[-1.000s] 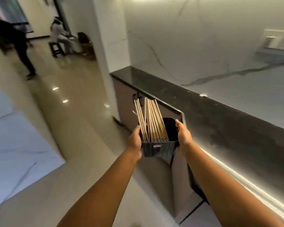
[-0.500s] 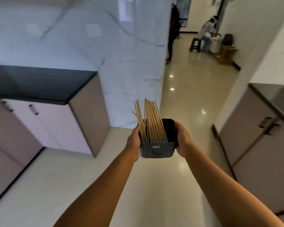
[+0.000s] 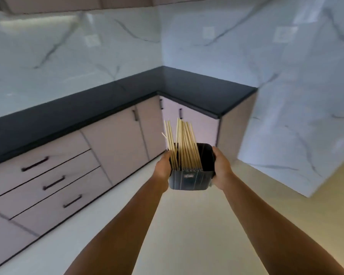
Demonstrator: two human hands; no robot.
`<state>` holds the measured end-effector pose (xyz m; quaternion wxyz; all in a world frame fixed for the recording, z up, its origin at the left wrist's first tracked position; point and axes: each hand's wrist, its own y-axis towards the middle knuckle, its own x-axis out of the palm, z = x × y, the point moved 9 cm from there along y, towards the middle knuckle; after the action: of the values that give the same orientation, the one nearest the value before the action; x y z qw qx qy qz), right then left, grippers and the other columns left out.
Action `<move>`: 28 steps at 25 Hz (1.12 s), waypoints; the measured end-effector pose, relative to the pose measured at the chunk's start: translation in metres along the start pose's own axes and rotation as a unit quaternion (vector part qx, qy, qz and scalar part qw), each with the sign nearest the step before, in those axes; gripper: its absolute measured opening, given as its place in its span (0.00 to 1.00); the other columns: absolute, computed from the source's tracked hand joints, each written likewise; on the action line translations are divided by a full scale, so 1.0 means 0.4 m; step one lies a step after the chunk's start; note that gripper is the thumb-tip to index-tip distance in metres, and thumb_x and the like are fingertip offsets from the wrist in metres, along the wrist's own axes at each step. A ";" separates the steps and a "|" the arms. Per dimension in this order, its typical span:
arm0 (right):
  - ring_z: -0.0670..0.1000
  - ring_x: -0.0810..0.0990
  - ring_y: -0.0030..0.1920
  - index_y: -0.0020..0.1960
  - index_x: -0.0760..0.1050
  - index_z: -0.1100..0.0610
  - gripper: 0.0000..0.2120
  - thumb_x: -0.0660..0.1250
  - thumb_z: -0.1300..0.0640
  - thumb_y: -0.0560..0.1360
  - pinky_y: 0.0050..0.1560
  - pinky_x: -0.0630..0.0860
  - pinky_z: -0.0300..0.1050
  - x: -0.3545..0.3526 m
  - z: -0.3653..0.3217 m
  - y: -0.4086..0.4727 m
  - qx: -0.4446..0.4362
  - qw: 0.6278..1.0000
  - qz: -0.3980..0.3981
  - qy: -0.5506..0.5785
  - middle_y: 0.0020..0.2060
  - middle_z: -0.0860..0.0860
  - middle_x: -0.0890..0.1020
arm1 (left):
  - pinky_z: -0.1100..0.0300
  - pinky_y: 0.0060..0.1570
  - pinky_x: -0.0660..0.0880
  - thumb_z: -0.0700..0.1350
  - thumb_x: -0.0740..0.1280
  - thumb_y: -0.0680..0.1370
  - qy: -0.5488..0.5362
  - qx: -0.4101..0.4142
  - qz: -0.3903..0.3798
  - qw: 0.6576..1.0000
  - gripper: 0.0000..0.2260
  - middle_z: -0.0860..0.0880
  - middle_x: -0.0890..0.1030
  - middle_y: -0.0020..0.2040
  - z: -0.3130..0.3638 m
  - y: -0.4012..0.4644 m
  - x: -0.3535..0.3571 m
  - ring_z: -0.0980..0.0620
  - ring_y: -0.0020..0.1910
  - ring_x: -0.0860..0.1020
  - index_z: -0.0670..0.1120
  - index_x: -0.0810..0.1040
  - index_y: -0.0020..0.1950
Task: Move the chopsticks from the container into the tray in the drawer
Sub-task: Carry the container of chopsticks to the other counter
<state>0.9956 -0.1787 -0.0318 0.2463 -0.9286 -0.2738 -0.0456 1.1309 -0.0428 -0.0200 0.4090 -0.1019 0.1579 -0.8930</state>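
Held out in mid-air, in front of the black L-shaped countertop (image 3: 187, 90): a dark, glossy container (image 3: 191, 178), squarish with rounded corners. Gripped from both sides, left hand (image 3: 163, 169) pressed to its left wall, right hand (image 3: 221, 169) to its right wall, fingers curled round the far faces and mostly hidden. On the near face, a small rectangular label (image 3: 188, 176), too blurred to read. Standing inside, a bundle of pale wooden chopsticks (image 3: 182, 143), thin and straight, leaning against the near-left part, tips fanned above the rim, right part of the opening dark and bare. Below the countertop, matte pale-pink cabinet doors with slim black bar handles; to its lower left, a stack of three drawers (image 3: 48, 183), all shut. Behind the countertop, polished white marble wall (image 3: 68, 56) with grey veins. Underfoot, smooth light floor (image 3: 187, 225).
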 end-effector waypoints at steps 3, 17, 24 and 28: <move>0.56 0.78 0.57 0.57 0.78 0.52 0.19 0.58 0.42 0.77 0.64 0.72 0.56 0.263 0.018 0.068 0.008 0.996 -0.078 -0.034 0.54 0.55 0.82 | 0.54 0.61 0.68 0.54 0.54 0.82 -0.006 0.027 0.068 0.997 0.18 0.43 0.78 0.60 0.062 0.044 -0.232 0.46 0.61 0.74 0.45 0.75 0.63; 0.55 0.76 0.58 0.63 0.72 0.55 0.23 0.56 0.41 0.77 0.64 0.71 0.54 1.284 0.079 0.339 0.062 0.928 -0.318 -0.184 0.63 0.56 0.77 | 0.50 0.64 0.67 0.56 0.49 0.82 -0.046 0.013 0.310 0.950 0.23 0.41 0.77 0.64 0.253 0.279 -1.021 0.44 0.62 0.74 0.42 0.74 0.64; 0.57 0.63 0.73 0.76 0.60 0.53 0.29 0.57 0.42 0.78 0.74 0.59 0.57 1.662 0.168 0.359 0.075 0.899 -0.374 -0.215 0.74 0.54 0.65 | 0.45 0.68 0.65 0.57 0.49 0.82 -0.040 -0.027 0.363 0.930 0.24 0.41 0.75 0.65 0.276 0.323 -1.348 0.43 0.65 0.72 0.44 0.71 0.67; 0.56 0.62 0.74 0.75 0.61 0.51 0.26 0.56 0.44 0.80 0.72 0.59 0.54 1.895 0.239 0.388 0.068 0.894 -0.387 -0.216 0.74 0.54 0.65 | 0.48 0.62 0.69 0.56 0.50 0.82 -0.052 -0.034 0.381 0.922 0.21 0.42 0.78 0.57 0.290 0.386 -1.566 0.46 0.54 0.75 0.45 0.75 0.59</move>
<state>1.7145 0.1228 -0.0160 0.2068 -0.7168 -0.6606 0.0836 1.6786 0.3170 -0.0016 0.7223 -0.0940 0.1937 -0.6572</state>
